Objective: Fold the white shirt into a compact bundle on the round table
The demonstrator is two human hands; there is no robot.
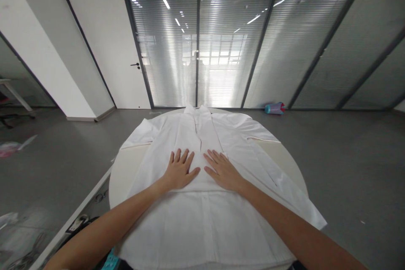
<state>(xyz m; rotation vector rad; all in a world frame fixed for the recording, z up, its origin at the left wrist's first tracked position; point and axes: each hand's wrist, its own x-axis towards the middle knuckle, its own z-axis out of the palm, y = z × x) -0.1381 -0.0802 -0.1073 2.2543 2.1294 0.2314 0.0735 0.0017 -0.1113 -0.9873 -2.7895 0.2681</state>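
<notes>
A white button-up shirt (202, 215) lies spread flat, front side up, on a round white table (123, 173), its collar pointing away from me. My left hand (179, 171) rests flat on the shirt's front, fingers apart, just left of the button placket. My right hand (223, 171) lies flat just right of the placket, fingers spread too. Neither hand holds anything. One sleeve runs down over the table's right edge, and the other is folded in at the upper left.
Grey floor surrounds the table. A blue and pink object (274, 108) lies by the glass wall with blinds at the back. A white door (117, 50) stands at back left. A white board edge (76, 215) and clutter sit low left.
</notes>
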